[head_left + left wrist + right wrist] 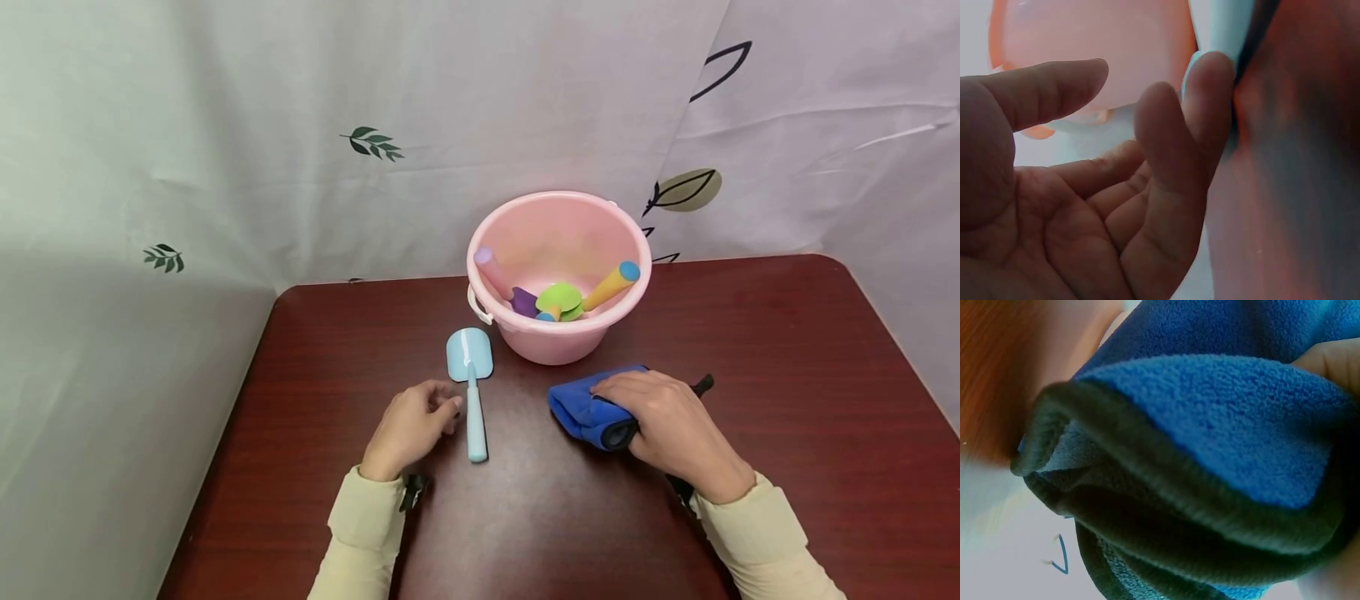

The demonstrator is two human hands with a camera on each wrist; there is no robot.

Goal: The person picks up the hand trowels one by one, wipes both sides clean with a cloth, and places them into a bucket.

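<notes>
A light blue toy shovel (476, 425) lies on the table with its blade pointing away from me. Just left of its handle is my left hand (408, 427), fingers loosely bent and thumb apart, holding nothing. In the left wrist view the fingertips overlap the blurred shovel (1225, 28); whether they touch it I cannot tell. My right hand (671, 425) grips a folded blue cloth (581, 408) on the table's right side. Dark edging and folded layers of that cloth (1210, 412) fill the right wrist view.
Behind both hands stands a pink bucket (551, 343) with a white handle (480, 307). Inside are a pink-handled purple tool (495, 275), a green piece (561, 298) and a yellow handle with a blue end (609, 286). A patterned curtain (420, 208) borders the dark red table (330, 367).
</notes>
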